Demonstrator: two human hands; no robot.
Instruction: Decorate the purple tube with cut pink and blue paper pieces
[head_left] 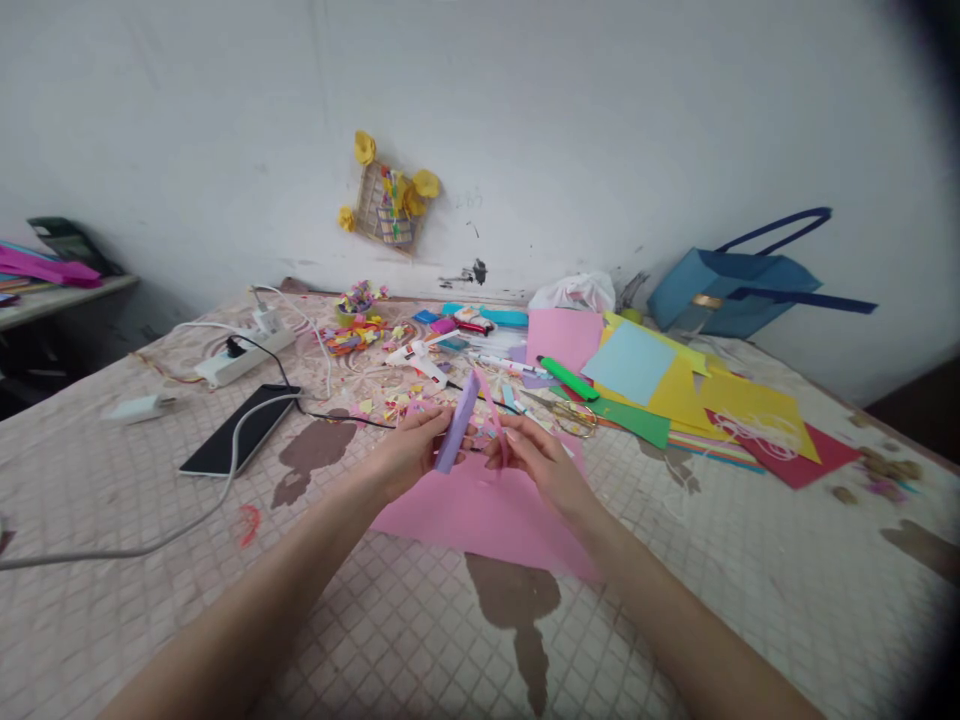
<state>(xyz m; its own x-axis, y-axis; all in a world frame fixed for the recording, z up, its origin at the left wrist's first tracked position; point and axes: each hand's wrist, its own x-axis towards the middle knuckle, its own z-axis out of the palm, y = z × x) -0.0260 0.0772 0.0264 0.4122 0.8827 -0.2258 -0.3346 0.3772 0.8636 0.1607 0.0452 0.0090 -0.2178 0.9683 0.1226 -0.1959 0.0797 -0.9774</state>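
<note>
In my left hand [416,450] is a purple paper strip [458,425], gripped between thumb and fingers and tilted upright. My right hand [536,455] pinches a narrow pink paper strip [492,405], whose upper end meets or comes close to the top of the purple one. Both hands hover over a pink paper sheet [480,515] lying on the table. Just beyond my fingers lie small paper scraps [401,405], a white glue gun [420,358] and gold-handled scissors [576,418].
A black phone [241,432], a white power strip [244,358] and cables lie left. A green cutter [568,379], coloured sheets [645,370] and a blue bag [735,285] are right. A decorated frame [388,208] hangs on the wall.
</note>
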